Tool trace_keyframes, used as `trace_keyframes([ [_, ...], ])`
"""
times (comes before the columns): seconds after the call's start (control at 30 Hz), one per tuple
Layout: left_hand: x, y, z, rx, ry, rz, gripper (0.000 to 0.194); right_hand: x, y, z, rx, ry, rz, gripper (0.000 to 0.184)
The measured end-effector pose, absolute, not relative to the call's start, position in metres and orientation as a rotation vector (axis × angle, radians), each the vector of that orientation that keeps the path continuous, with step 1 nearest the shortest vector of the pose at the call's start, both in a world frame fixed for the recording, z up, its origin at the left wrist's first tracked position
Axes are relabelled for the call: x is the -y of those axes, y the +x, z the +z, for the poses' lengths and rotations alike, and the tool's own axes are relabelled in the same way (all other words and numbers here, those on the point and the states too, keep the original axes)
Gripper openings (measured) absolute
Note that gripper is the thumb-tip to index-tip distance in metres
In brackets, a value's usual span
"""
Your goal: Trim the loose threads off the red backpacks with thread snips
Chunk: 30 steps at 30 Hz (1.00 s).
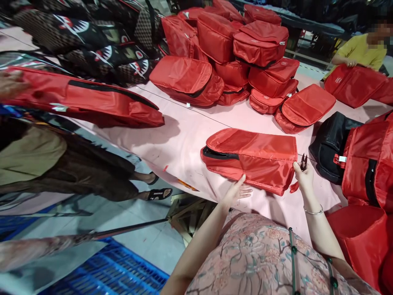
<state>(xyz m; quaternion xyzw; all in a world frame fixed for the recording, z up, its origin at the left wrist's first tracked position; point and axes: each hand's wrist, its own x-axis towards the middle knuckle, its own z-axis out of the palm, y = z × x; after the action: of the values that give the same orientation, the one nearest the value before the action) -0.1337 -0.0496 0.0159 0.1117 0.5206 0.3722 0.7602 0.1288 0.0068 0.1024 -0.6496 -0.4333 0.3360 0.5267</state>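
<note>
A red fabric bag (264,143) with a black zipper lies on its side on the pink-covered table in front of me. My left hand (236,192) is at its near edge, thumb against the fabric and fingers spread, so it is open. Black thread snips (303,162) stick up out of my right hand (305,176), which is closed around them. The thumb of that hand touches the bag's right end. Just below, a small red strip (294,187) hangs by the bag's corner.
Red bags (260,41) are piled at the back, beside black patterned bags (92,45). At right are a black bag (330,143) and more red bags (362,164). A co-worker's hand (14,84) holds a long red bag (101,98) at left. Another person (359,51) handles red bags.
</note>
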Motion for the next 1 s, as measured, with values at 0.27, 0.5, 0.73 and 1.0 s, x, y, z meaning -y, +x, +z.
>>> trace_keyframes([
  [0.27, 0.04, -0.124, 0.051, -1.241, 0.348, 1.228, 0.038, -0.001, 0.126, 0.114, 0.886, -1.49, 0.947, 0.044],
  [0.5, 0.027, -0.141, 0.086, -1.384, 0.661, 1.118, 0.04, 0.005, 0.137, 0.11, 0.744, -1.429, 1.065, 0.049],
  [0.73, 0.028, -0.142, 0.074, -1.283, 0.803, 1.146, 0.031, -0.053, 0.163, 0.085, 0.684, -1.525, 0.872, 0.045],
  [1.0, 0.088, -0.152, -0.014, -1.533, 0.866, 0.785, 0.014, -0.068, 0.182, 0.077, 0.764, -1.563, 0.849, 0.038],
])
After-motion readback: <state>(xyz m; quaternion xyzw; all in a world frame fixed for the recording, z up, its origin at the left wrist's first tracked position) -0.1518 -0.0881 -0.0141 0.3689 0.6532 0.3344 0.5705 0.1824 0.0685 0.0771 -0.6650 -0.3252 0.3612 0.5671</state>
